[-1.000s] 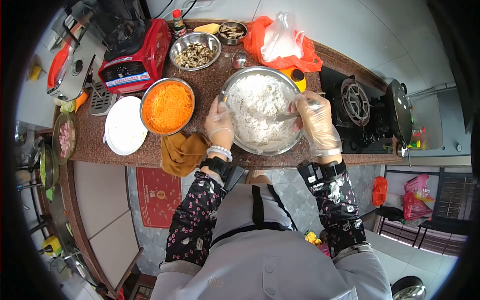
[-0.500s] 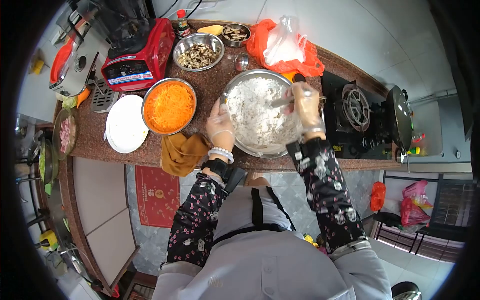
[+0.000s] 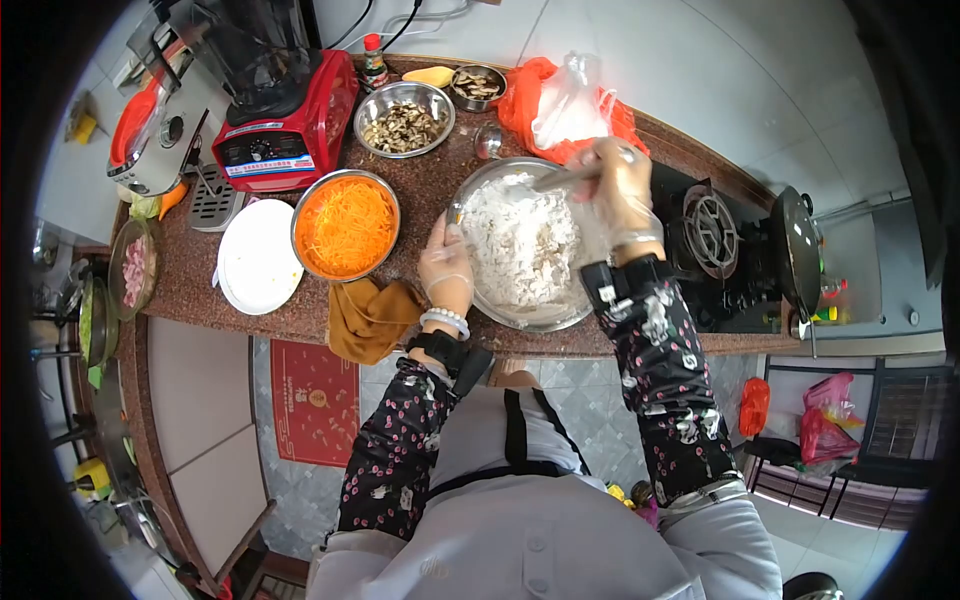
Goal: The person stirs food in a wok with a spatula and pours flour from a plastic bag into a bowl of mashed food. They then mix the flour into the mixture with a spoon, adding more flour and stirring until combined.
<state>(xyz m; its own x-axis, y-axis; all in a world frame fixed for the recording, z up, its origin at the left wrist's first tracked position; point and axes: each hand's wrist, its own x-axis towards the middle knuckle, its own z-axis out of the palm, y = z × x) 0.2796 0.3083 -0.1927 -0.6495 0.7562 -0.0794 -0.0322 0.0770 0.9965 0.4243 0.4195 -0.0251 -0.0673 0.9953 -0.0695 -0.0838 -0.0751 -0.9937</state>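
Observation:
A wide metal bowl [image 3: 545, 322] on the counter holds a lumpy white floury mixture [image 3: 520, 245]. My left hand [image 3: 446, 270], in a clear plastic glove, grips the bowl's left rim. Over the bowl's upper right side, my gloved right hand [image 3: 620, 185] is closed around a grey metal utensil [image 3: 555, 180]. The utensil's tip points left over the mixture; its exact kind is hard to make out. Left of the bowl stands a smaller metal bowl of shredded carrot [image 3: 346, 226]. Behind that is a bowl of chopped mushrooms [image 3: 404, 130].
A white plate [image 3: 260, 256] and a brown cloth [image 3: 372, 320] lie to the left, before a red blender [image 3: 285, 130]. Plastic bags [image 3: 570, 105] sit behind the mixing bowl. To the right are a gas stove [image 3: 708, 230] and a dark pan [image 3: 797, 250].
My right hand has moved up and slightly right with the utensil, whose tip has shifted toward the bowl's back rim. My left hand stays on the rim. The view has shifted slightly.

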